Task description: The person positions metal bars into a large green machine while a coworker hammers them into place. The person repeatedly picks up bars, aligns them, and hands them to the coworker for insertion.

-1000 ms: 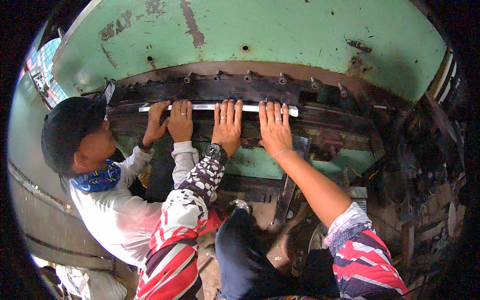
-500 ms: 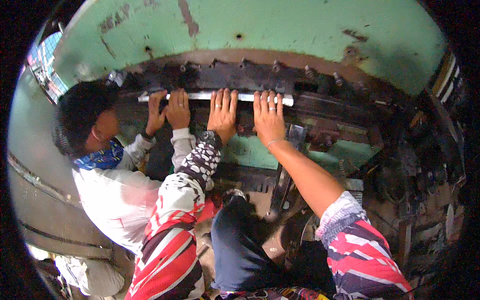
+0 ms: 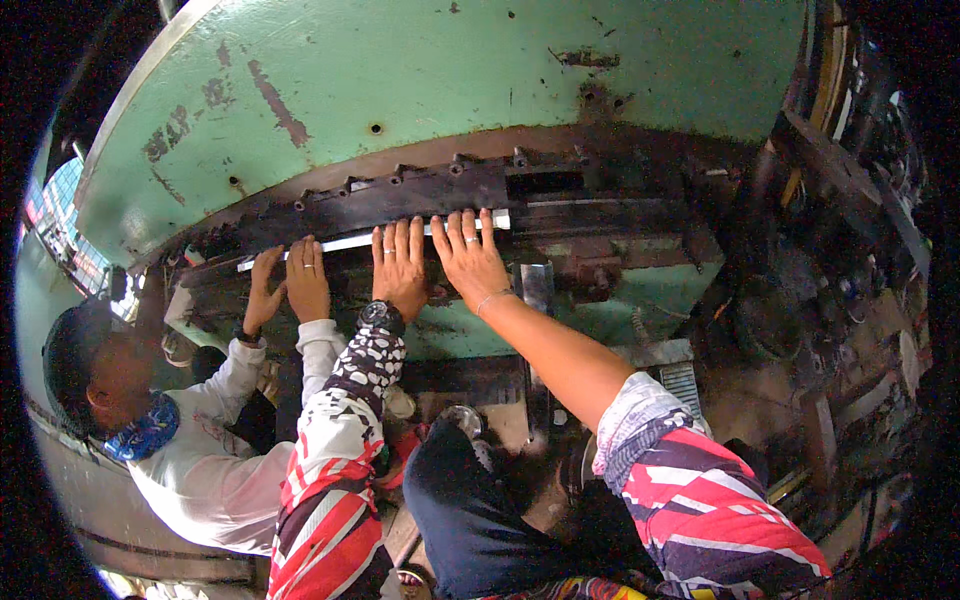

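A long, narrow silver strip (image 3: 349, 242) lies along the dark front ledge of a green machine. My left hand (image 3: 399, 270) rests on it near the middle, fingers stretched out and slightly apart, a dark watch at the wrist. Beside it, toward the strip's right end, my right hand (image 3: 474, 270) lies the same way, palm down, with a thin bracelet. Both sets of fingertips touch the strip. Farther left, a co-worker's two hands (image 3: 307, 283) also have their fingers at the strip. The edge under our fingers is partly hidden.
Behind the strip runs a dark clamping bar (image 3: 425, 187) with several bolts, under a tall green panel (image 3: 420, 75). The co-worker (image 3: 215, 490) crouches close at my left. A dark upright bar (image 3: 537, 350) stands below my right forearm. Cluttered dark machinery (image 3: 800, 330) is at the right.
The whole view has shifted, so the machine, strip and hands appear farther left and lower. My hands and the co-worker's stay at about the same places on the strip.
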Motion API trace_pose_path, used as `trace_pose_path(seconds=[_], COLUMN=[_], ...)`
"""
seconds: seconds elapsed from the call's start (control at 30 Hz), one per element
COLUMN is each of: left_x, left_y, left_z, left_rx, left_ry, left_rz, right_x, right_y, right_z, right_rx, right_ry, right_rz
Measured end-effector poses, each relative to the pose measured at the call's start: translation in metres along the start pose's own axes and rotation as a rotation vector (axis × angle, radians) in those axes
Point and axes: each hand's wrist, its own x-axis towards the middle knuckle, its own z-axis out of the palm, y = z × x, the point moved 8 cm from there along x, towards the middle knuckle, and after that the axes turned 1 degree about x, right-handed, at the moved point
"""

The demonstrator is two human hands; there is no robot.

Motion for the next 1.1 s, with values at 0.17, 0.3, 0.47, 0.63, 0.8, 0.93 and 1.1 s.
trace_pose_path(seconds=[0.17,0.3,0.47,0.63,0.8,0.93,1.1], left_x=[-0.009,-0.002,0.015,0.005,-0.001,0.014,0.003], left_y=[-0.009,-0.011,0.010,0.011,-0.004,0.003,0.001], left_z=[0.008,-0.001,-0.009,-0.021,-0.010,0.015,0.024], left_rx=[-0.046,-0.030,-0.133,-0.182,0.035,-0.105,-0.120], left_ry=[-0.010,0.063,0.068,0.081,-0.042,-0.119,-0.162], left_rz=[0.016,0.050,0.029,-0.008,-0.046,-0.113,-0.018], right_x=[-0.001,0.011,-0.002,-0.006,0.002,0.006,0.014], right_y=[-0.009,-0.004,0.019,0.016,0.001,0.017,0.032], right_z=[-0.006,-0.013,-0.019,-0.022,-0.016,0.001,-0.034], right_rx=[-0.004,0.107,0.005,0.073,0.092,0.161,0.418], right_ry=[0.010,-0.100,-0.037,-0.127,-0.121,-0.234,-0.201], right_rz=[-0.008,0.044,0.005,-0.002,-0.034,-0.033,0.030])
